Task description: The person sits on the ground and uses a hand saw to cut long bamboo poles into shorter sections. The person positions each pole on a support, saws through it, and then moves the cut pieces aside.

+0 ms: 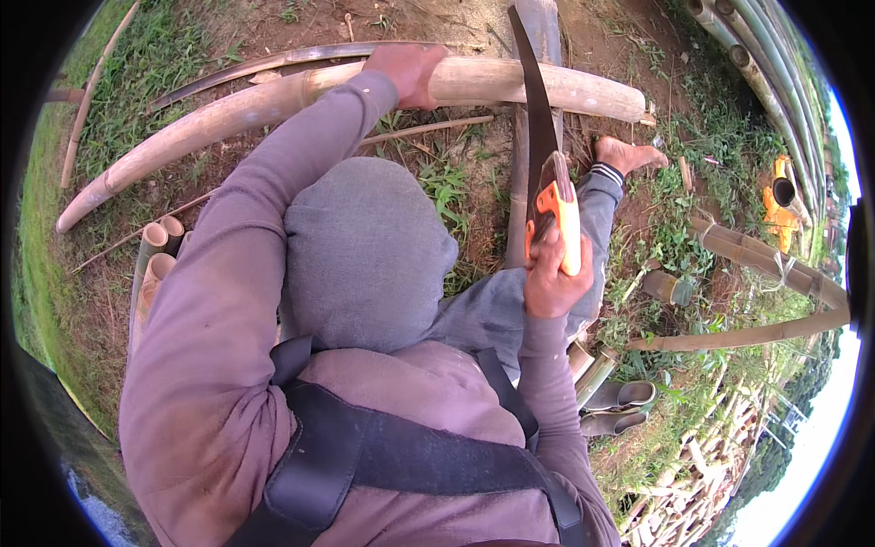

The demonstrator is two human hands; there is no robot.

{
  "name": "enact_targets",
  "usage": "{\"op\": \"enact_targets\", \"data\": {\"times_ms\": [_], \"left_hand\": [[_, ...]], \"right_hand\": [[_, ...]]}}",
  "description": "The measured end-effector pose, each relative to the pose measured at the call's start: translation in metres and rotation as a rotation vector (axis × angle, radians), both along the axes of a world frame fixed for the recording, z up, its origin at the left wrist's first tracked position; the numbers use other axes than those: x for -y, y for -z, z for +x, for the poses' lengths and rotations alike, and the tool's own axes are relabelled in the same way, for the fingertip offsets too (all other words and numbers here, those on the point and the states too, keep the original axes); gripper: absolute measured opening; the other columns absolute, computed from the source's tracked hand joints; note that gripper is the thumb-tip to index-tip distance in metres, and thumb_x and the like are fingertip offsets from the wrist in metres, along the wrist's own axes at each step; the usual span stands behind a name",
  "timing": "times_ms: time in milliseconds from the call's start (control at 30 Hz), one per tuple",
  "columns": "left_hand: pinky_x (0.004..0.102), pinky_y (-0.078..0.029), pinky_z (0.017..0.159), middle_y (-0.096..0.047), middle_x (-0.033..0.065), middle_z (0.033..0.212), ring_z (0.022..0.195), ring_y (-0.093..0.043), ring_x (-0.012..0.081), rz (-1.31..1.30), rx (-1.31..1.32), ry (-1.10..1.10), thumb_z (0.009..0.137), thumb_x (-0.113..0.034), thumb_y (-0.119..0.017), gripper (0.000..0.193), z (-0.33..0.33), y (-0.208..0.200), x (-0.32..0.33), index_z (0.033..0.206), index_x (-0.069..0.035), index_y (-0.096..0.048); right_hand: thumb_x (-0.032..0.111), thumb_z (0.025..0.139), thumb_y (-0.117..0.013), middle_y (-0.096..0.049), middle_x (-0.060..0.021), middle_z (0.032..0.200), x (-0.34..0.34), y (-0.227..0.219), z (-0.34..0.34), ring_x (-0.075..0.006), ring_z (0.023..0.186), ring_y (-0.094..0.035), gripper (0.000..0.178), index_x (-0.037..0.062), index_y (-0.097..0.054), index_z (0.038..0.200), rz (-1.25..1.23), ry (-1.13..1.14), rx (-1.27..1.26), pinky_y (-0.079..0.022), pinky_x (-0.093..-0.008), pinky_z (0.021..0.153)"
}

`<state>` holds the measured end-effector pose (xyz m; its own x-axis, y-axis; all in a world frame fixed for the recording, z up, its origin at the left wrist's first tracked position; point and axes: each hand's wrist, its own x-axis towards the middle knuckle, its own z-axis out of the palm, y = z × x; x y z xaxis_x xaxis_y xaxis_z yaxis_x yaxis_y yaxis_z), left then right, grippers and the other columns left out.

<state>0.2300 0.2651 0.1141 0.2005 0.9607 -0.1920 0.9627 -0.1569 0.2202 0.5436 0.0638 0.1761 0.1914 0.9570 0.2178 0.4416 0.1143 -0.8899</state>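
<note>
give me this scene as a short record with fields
left hand: left hand pressed on top of the bamboo pole
right hand: right hand gripping the saw by its orange handle
saw: dark curved blade, lying across the pole
foot: bare foot on the ground beside the pole
ground: dirt and grass, sandals, more cut bamboo

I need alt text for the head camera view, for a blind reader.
Seen from above, a person's right hand holds an orange-handled saw, while the left hand presses on a thick bamboo pole lying across grassy ground. One bare foot rests nearby.
</note>
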Motion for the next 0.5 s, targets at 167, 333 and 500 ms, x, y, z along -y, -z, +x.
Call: {"op": "enact_targets", "data": {"times_ms": [167, 333, 500], "left_hand": [[0.0523, -0.059, 0.092, -0.075, 0.0177, 0.116, 0.110, -0.073, 0.0391, -0.046, 0.003, 0.001, 0.078, -0.044, -0.087, 0.080, 0.008, -0.003, 0.006, 0.146, -0.014, -0.055], [0.0525, -0.059, 0.092, -0.075, 0.0175, 0.118, 0.111, -0.073, 0.0390, -0.029, 0.009, 0.005, 0.078, -0.045, -0.087, 0.082, 0.017, -0.009, 0.001, 0.147, -0.015, -0.054], [0.0525, -0.059, 0.093, -0.075, 0.0175, 0.119, 0.113, -0.072, 0.0389, -0.003, 0.015, -0.016, 0.077, -0.046, -0.087, 0.085, 0.000, -0.014, -0.002, 0.148, -0.014, -0.054]], "right_hand": [[0.024, 0.107, -0.071, -0.060, -0.0022, 0.064, 0.079, -0.010, 0.024, -0.0076, 0.049, -0.056, 0.026, 0.0013, -0.059, 0.105, -0.047, 0.025, -0.174, -0.041, -0.0229, 0.042], [0.012, 0.106, -0.073, -0.067, -0.0027, 0.079, -0.107, 0.014, -0.031, -0.0062, 0.068, -0.062, 0.018, -0.0030, -0.065, 0.102, -0.015, -0.032, -0.198, -0.050, -0.0249, 0.058], [0.015, 0.107, -0.070, -0.068, -0.0044, 0.076, -0.050, 0.008, -0.015, -0.0069, 0.063, -0.062, 0.019, -0.0030, -0.064, 0.104, -0.047, -0.048, -0.114, -0.049, -0.0248, 0.056]]}}
